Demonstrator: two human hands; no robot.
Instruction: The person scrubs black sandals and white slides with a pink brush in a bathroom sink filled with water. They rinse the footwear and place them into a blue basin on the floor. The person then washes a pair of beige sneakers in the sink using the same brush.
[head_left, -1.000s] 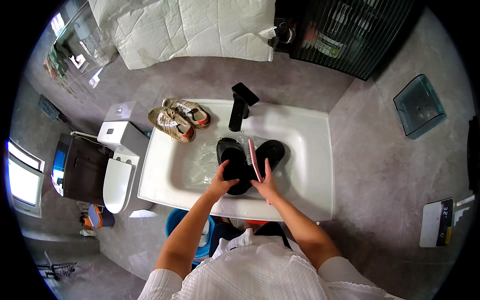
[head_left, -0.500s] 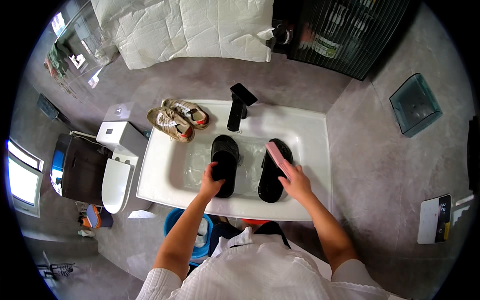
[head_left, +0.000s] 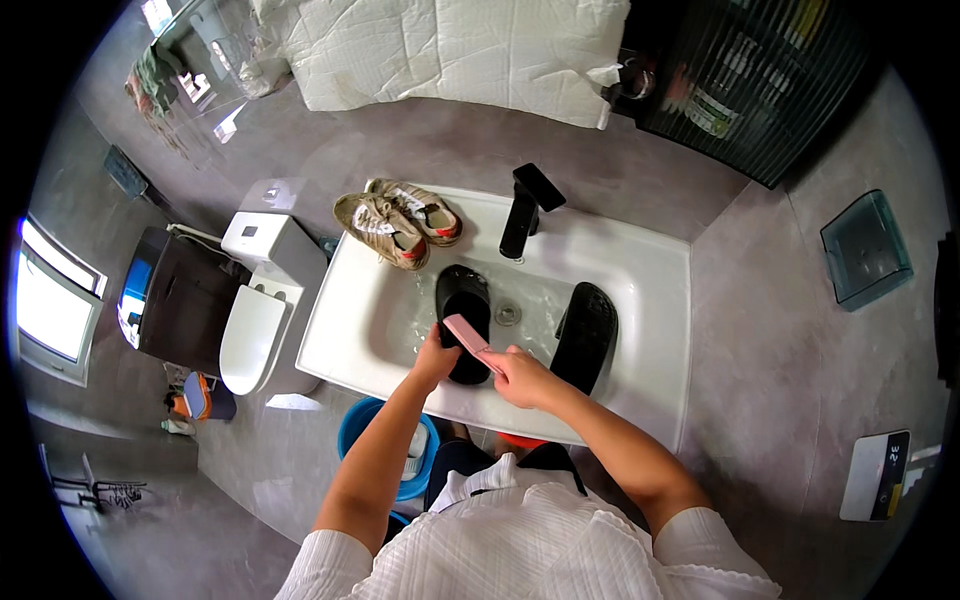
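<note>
In the white washbasin [head_left: 655,320] two black slippers stand in shallow water. My left hand [head_left: 434,358] is closed on the near left side of the left slipper [head_left: 463,287]. A pink scrubbing brush [head_left: 466,333] is gripped in my right hand [head_left: 520,377], its far end over that slipper's opening; whether the bristles touch it is hidden. Against the basin's right part leans the other slipper [head_left: 590,330], with no hand on it. A pair of dirty tan sneakers [head_left: 390,222] rests on the basin's far left corner.
The black faucet [head_left: 521,225] stands at the basin's back edge, above the drain [head_left: 508,313]. Below the basin's front is a blue bucket [head_left: 352,425] with white things inside. A toilet [head_left: 258,340] stands to the left. A teal wall box [head_left: 868,250] hangs at the right.
My right hand has carried the pink brush left, from the right slipper to the left one. My left hand stays at the left slipper. The whole view has shifted and turned slightly.
</note>
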